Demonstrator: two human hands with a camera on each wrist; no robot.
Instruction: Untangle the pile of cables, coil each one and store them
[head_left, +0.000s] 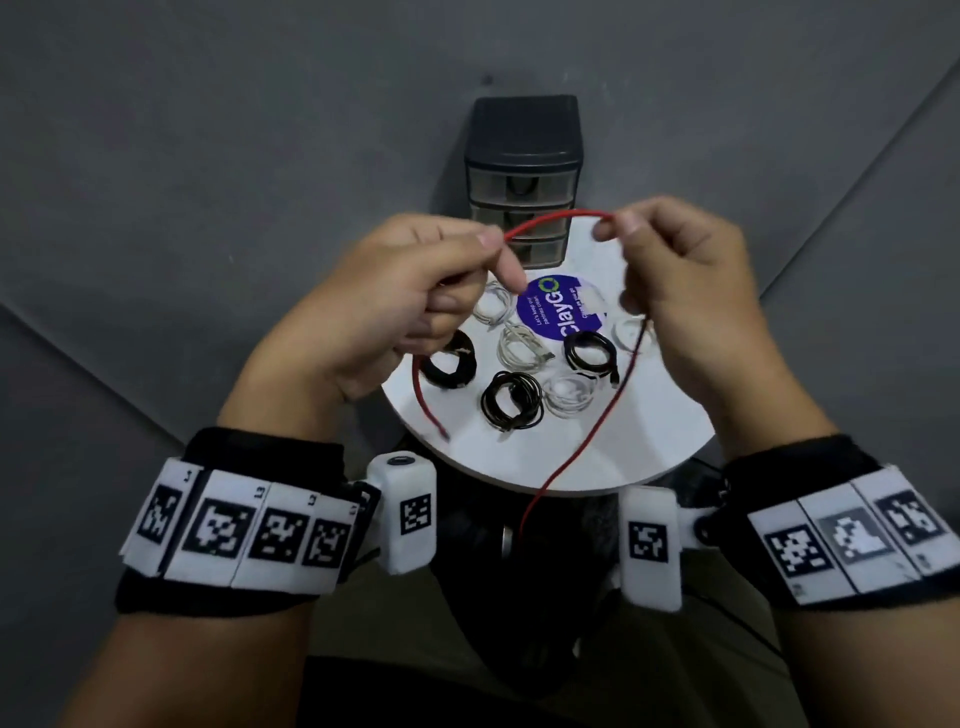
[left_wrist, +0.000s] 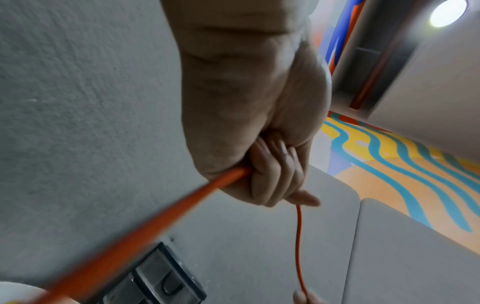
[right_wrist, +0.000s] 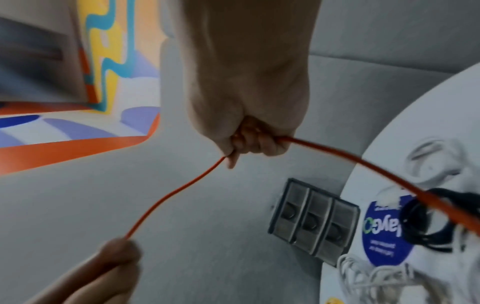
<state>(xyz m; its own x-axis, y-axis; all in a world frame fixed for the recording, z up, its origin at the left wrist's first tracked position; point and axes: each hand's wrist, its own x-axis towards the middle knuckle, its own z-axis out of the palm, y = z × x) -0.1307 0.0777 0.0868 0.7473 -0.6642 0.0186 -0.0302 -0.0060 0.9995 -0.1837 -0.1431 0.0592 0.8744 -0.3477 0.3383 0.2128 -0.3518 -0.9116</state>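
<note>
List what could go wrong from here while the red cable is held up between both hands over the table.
1. The red cable trails from the right hand across a black coil and off the round table edge; pulling could drag that coil loose.
2. Its short end below the left hand hangs near another black coil and might snag it.
3. The long hanging tail may catch below the table, out of view.

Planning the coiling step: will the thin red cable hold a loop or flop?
Probably floppy: the thin red cable arches between left hand and right hand, and its ends hang limp. Likely light, since fingertip pinches carry it. Its loops may spring open unless held.
</note>
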